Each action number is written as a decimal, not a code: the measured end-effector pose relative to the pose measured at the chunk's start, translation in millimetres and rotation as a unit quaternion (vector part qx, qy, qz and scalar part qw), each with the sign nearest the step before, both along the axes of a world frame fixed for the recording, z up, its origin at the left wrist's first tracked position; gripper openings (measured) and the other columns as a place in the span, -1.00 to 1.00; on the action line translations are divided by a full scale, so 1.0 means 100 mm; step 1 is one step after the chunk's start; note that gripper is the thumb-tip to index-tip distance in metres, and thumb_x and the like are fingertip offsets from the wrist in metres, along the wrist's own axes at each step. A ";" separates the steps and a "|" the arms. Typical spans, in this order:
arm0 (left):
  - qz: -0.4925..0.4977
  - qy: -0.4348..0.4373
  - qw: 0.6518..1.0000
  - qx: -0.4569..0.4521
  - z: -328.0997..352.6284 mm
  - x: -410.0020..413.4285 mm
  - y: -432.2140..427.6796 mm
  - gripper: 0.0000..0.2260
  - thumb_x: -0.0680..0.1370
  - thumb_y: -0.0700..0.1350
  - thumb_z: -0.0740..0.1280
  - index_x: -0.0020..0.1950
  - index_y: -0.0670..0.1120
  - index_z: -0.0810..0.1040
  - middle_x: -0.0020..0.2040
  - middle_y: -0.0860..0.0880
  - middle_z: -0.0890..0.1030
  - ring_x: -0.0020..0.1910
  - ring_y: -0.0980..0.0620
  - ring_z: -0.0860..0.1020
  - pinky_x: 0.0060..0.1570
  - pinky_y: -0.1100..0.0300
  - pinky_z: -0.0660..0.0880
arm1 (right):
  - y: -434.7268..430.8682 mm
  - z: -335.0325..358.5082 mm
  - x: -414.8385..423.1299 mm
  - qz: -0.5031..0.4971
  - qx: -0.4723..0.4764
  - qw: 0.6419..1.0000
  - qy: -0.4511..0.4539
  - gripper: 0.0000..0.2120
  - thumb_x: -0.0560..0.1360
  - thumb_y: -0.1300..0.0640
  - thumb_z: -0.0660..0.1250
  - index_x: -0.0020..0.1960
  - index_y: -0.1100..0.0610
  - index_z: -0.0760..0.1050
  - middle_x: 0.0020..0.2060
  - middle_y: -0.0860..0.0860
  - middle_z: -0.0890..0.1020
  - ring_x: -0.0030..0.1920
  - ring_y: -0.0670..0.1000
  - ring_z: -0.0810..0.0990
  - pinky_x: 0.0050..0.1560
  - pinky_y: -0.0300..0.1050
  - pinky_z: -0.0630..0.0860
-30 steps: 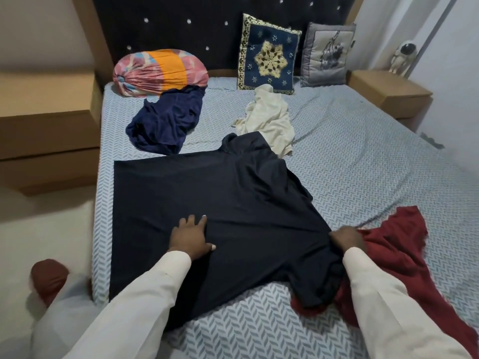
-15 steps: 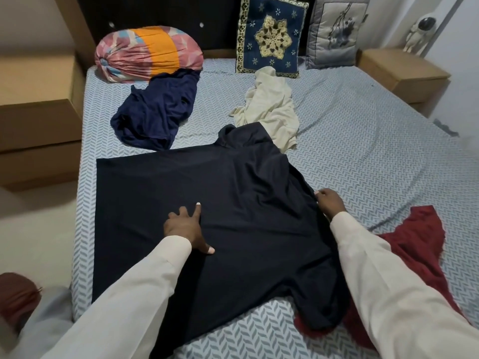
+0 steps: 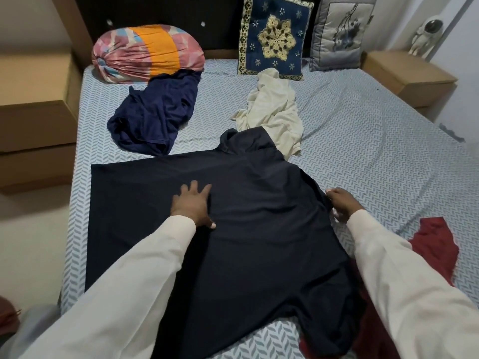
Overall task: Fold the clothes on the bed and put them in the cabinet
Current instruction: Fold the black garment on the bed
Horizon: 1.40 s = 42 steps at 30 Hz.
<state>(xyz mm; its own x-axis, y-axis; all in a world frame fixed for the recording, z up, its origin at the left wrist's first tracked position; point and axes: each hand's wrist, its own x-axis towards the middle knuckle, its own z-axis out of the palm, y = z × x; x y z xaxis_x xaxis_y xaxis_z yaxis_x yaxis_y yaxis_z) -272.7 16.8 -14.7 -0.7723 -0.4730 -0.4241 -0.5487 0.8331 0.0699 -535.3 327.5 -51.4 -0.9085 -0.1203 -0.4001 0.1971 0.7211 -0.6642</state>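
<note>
A dark shirt (image 3: 259, 229) lies spread mid-frame on the bed (image 3: 388, 164), the left hand (image 3: 193, 206) pressing it flat, palm open, the right hand (image 3: 342, 206) pinching its right edge, seemingly about to fold that side inward.

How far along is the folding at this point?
Done: nothing looks folded or put away yet. In hand: the black shirt lies spread on the bed, the left hand pressing flat on it, the right hand apparently pinching its edge. Left: the navy garment, cream garment and red garment lie crumpled.
</note>
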 end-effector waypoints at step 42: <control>0.078 -0.108 0.991 0.031 -0.24 -0.41 -0.17 0.36 0.13 0.20 0.65 0.53 0.16 -0.37 0.54 -0.18 -0.17 0.42 -0.54 0.03 0.12 -0.43 0.41 | -2.27 0.10 -0.95 0.137 0.033 0.990 0.028 -0.88 0.56 0.27 0.26 -0.09 0.20 0.56 -0.33 -0.01 0.65 -0.33 0.00 0.54 -0.30 -0.21 0.45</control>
<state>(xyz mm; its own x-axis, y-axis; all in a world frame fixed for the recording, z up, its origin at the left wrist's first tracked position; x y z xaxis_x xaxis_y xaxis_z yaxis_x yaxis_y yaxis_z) -313.4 0.2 -38.7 -0.5795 -0.5474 -0.6038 -0.6786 0.7344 -0.0145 -630.3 100.4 -41.4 -0.8658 -0.3413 -0.3659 -0.0477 0.7842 -0.6187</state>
